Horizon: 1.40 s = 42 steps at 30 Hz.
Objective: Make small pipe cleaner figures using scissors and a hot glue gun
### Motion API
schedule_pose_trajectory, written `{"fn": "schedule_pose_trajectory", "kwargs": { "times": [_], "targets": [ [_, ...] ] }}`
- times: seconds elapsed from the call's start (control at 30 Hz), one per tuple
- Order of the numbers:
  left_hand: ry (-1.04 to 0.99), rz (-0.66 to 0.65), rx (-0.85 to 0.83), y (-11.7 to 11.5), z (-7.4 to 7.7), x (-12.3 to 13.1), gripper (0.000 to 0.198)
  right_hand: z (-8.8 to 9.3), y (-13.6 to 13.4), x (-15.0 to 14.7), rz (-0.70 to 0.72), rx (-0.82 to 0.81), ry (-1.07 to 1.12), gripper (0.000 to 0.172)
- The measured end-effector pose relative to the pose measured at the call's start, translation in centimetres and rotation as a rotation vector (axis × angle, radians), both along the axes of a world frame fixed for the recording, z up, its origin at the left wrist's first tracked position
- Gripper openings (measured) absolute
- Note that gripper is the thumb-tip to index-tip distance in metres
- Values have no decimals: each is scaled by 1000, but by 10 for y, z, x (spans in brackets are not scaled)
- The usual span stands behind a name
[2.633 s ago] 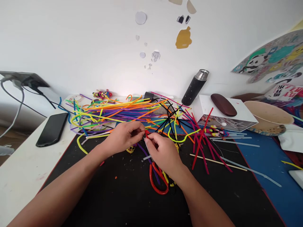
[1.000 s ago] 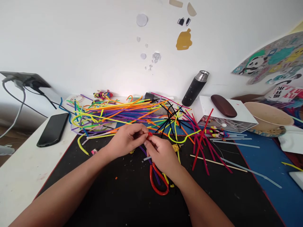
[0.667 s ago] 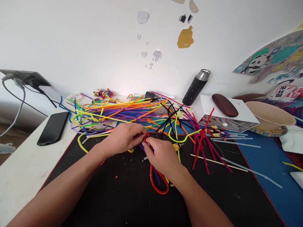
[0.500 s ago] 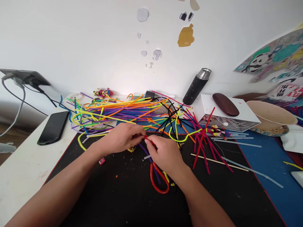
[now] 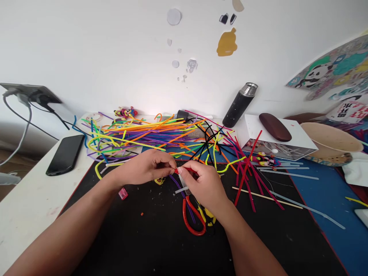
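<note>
Stem point(image 5: 176, 170) of red colour is pinched by our left hand point(image 5: 148, 166) and right hand point(image 5: 202, 184) near the centre, its shaping seemingly unfinished, while the ten-o'clock figurine point(image 5: 125, 112) and three-o'clock figurine point(image 5: 266, 160) look complete to us.

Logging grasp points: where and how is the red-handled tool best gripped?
Probably pinch the rounded near end of the tool's red loop, from the person's side: it lies exposed on the black mat, while the right hand overlaps the far end.
</note>
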State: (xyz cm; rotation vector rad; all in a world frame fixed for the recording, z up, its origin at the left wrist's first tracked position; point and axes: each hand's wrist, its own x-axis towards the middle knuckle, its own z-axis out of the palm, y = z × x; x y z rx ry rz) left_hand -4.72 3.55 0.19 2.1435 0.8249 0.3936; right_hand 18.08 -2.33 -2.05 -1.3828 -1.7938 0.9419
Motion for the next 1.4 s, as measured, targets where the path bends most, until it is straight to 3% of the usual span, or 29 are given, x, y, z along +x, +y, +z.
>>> {"fn": "schedule_pose_trajectory", "kwargs": {
  "times": [0.27,0.47,0.6,0.8,0.97,1.23,1.4],
  "targets": [
    [-63,-33,-67,-1,2,0,17,0,2,1,10,-23,23,24],
    [-199,12,-184,-4,8,4,23,1,0,0,83,-130,160,44],
    [-245,86,-181,-6,9,5,28,-2,-2,-4,116,-201,212,48],
    [-166,198,-29,-6,3,7,26,-10,-8,-15,181,-245,139,42],
    [1,216,150,-4,0,8,19,-7,-6,-15,171,-148,-9,42],
    [243,120,400,2,-12,3,20,-8,-5,-14,183,95,-390,31],
    [336,41,385,1,-9,2,20,-8,-4,-10,185,160,-518,29]
  ]
}}
